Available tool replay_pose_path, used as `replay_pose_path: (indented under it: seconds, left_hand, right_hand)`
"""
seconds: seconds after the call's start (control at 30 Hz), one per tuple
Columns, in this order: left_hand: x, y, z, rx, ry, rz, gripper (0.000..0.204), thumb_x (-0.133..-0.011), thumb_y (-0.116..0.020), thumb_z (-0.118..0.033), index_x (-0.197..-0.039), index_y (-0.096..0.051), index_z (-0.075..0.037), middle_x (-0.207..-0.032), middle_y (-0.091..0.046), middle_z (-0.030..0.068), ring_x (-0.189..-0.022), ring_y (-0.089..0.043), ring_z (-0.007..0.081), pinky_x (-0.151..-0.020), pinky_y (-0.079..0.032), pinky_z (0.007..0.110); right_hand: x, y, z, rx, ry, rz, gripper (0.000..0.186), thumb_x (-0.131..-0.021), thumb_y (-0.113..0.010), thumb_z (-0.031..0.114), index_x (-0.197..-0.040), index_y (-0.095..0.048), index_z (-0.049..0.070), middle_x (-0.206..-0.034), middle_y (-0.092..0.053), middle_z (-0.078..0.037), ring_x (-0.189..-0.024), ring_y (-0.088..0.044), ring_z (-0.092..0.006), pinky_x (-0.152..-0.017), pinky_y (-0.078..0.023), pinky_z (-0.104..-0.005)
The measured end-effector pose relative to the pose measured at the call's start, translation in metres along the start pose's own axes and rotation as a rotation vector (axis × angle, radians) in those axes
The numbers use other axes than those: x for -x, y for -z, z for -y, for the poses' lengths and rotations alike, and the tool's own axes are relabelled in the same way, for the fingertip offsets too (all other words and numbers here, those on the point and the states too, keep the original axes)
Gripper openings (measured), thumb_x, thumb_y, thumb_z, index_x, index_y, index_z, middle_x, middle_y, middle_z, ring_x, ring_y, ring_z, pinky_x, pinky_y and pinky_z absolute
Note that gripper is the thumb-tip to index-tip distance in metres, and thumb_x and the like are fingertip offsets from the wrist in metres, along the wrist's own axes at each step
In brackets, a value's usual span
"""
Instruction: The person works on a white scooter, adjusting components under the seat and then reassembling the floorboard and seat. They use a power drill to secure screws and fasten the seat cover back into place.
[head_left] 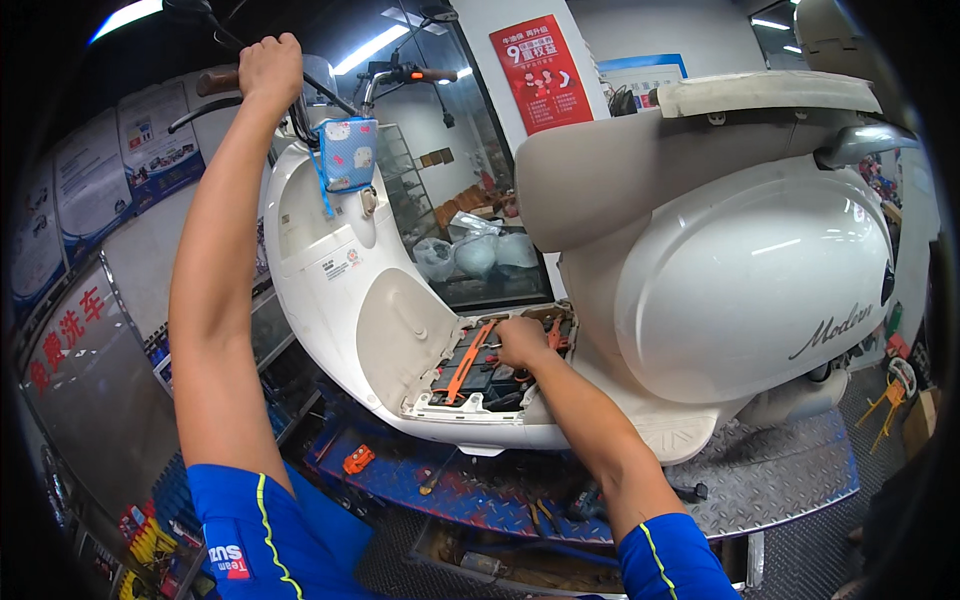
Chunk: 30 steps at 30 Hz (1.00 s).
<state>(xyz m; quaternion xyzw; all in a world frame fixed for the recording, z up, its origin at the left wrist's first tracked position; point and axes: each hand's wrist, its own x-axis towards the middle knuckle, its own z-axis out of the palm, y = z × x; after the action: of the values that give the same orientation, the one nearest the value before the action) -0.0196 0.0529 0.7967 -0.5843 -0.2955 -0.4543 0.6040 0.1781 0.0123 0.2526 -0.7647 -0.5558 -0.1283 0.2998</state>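
My left hand is raised to the white scooter's left handlebar, fingers closed round it beside a brown grip. A blue patterned pouch hangs below the bars. My right hand reaches into the open floorboard compartment, fingers curled among dark batteries, orange straps and wires; what it holds is hidden.
The scooter stands on a blue-edged metal platform, with an orange device and several hand tools below it. Behind are a glass panel and a red poster. A tool rack stands lower left.
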Motion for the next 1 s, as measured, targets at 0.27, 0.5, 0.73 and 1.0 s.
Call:
replay_pose_path:
  seconds: [0.27,0.5,0.73,1.0]
  left_hand:
    - [0.312,0.077,-0.086,1.037,-0.194,-0.392,0.06,-0.08,-0.076,-0.004,-0.135,-0.053,0.005,-0.124,-0.06,0.0259,-0.115,-0.059,0.0455,-0.102,-0.045,0.053]
    - [0.66,0.183,-0.164,1.413,0.644,0.511,0.029,-0.086,-0.067,-0.009,-0.11,-0.057,0.004,-0.107,-0.058,0.0178,-0.094,-0.057,0.0297,-0.086,-0.047,0.04]
    - [0.76,0.231,-0.252,2.118,1.012,1.345,0.044,-0.104,-0.062,-0.02,-0.139,-0.045,0.001,-0.129,-0.058,0.0165,-0.117,-0.06,0.0256,-0.1,-0.048,0.037]
    - [0.713,0.201,-0.33,3.026,1.717,1.223,0.033,-0.106,-0.052,-0.027,-0.131,-0.059,-0.007,-0.138,-0.061,0.0198,-0.132,-0.055,0.0377,-0.113,-0.041,0.051]
  right_hand:
    - [0.0,0.004,-0.01,0.08,-0.045,0.082,0.033,-0.074,-0.085,0.029,-0.1,-0.079,0.009,-0.103,-0.076,-0.017,-0.1,-0.074,-0.0349,-0.085,-0.059,-0.0469]
    - [-0.004,0.008,0.014,-0.032,0.019,0.16,0.048,-0.07,-0.09,0.034,-0.114,-0.076,0.024,-0.109,-0.076,-0.013,-0.104,-0.073,-0.0315,-0.087,-0.058,-0.047]
    - [-0.013,-0.004,-0.002,0.086,-0.049,0.105,0.029,-0.075,-0.076,0.02,-0.102,-0.077,0.009,-0.104,-0.075,-0.018,-0.102,-0.072,-0.0359,-0.086,-0.058,-0.0478]
    - [-0.012,-0.017,-0.006,0.066,-0.028,0.013,0.022,-0.074,-0.072,0.022,-0.09,-0.078,0.009,-0.092,-0.075,-0.019,-0.091,-0.073,-0.0375,-0.081,-0.058,-0.0482]
